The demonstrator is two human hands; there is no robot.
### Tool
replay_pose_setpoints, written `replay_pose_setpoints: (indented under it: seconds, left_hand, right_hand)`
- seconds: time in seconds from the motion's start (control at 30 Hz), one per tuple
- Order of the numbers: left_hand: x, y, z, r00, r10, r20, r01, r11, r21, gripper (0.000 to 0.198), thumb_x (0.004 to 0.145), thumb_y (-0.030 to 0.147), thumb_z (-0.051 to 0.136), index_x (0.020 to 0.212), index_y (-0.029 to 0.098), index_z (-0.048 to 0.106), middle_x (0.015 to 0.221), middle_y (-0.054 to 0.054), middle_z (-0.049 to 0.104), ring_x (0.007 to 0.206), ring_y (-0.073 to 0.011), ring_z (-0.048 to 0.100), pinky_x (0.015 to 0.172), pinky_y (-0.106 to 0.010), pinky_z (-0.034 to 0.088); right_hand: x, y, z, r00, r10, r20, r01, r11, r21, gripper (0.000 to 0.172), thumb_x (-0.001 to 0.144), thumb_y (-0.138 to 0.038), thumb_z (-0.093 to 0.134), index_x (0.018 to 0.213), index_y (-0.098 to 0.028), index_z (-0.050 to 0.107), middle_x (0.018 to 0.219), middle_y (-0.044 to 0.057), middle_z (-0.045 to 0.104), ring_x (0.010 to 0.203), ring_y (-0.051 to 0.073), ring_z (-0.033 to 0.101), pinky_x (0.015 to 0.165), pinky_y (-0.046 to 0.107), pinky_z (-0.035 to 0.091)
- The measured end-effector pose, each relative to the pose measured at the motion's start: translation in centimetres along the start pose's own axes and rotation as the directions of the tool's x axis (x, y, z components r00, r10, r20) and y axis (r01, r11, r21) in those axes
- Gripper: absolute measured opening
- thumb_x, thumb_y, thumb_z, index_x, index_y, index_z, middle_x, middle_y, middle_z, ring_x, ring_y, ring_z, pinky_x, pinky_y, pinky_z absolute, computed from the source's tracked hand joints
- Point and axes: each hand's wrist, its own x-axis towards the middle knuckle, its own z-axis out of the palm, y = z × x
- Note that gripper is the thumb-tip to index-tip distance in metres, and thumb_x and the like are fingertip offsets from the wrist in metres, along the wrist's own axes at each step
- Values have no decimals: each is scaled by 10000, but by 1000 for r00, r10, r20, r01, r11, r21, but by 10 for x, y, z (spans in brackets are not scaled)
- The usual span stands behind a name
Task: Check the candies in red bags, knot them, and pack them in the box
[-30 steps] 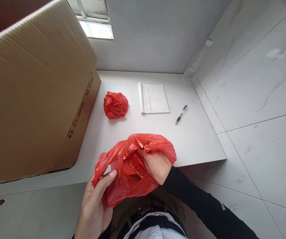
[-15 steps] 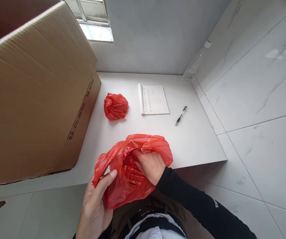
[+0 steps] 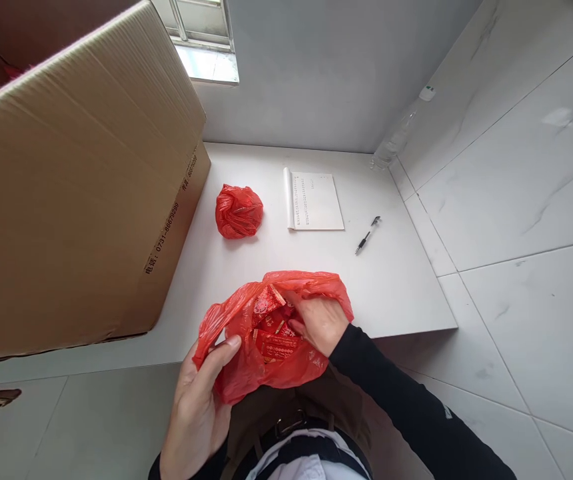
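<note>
A thin red plastic bag (image 3: 246,380) hangs open at the table's front edge, its left rim pinched between the thumb and fingers of my left hand (image 3: 199,393). Inside lie several small red packets (image 3: 279,348) with gold and white print. My right hand (image 3: 321,321) reaches into the bag's mouth from the right, beside the packets. Its thumb and forefinger are apart, with nothing visible between them; the other fingers are hidden. Farther back on the table sits a bunched-up red plastic bundle (image 3: 239,212), touched by neither hand.
A tall cardboard box (image 3: 81,187) stands on the left of the white table (image 3: 396,293). Beyond the bag lie a notepad (image 3: 319,207) and a pen (image 3: 368,235). A clear plastic bottle (image 3: 399,137) leans in the back right corner, by the tiled wall (image 3: 531,200).
The bag's mouth shows more of the packets now. My right hand has shifted slightly within it, while my left hand keeps its hold. The whole view has moved a little.
</note>
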Motion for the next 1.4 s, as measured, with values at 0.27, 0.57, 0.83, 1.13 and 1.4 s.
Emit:
replay_pose_setpoints:
  seconds: [0.27,0.57,0.83,1.13,1.4]
  left_hand:
    - [2,0,-6,1000,5,-18,-5,1000,14,501,572,281,864,1065,250,782,1044,-59,788,1134,-387,677,875,-409,604]
    - [4,-3,-7,1000,-5,3,5,1000,-6,509,540,210,838,1043,270,791,999,-47,792,1150,-398,667,873,-420,608]
    - [4,-4,-8,1000,17,3,-17,1000,-2,526,589,280,884,1105,265,780,971,-32,788,1013,-315,730,700,-264,617]
    - [-2,-3,-2,999,6,37,-7,1000,22,407,619,300,886,1007,231,786,868,-26,772,872,-242,741,539,-169,544]
    - [4,-6,-6,998,1,67,0,1000,-8,415,558,281,909,952,236,786,772,-20,754,831,-268,745,552,-204,572]
  right_hand:
    - [-16,2,-7,975,143,-169,-92,957,275,375,1052,-430,324,1051,-209,626,795,51,709,683,197,657,618,298,407]
    - [-31,15,-20,971,216,-106,-41,582,812,299,1010,-443,454,887,-214,601,747,0,686,688,159,625,652,287,458]
    - [-36,7,-16,950,187,-248,8,783,622,347,1031,-343,442,1362,-280,525,980,8,736,838,171,696,775,292,507]
    - [-22,-4,6,987,-89,131,81,995,61,343,894,-131,523,1204,-248,613,1112,113,661,866,277,694,634,331,447]
    - [-24,9,2,1000,13,-24,10,636,772,173,918,-244,597,1076,-225,527,926,10,670,850,178,680,762,313,537]
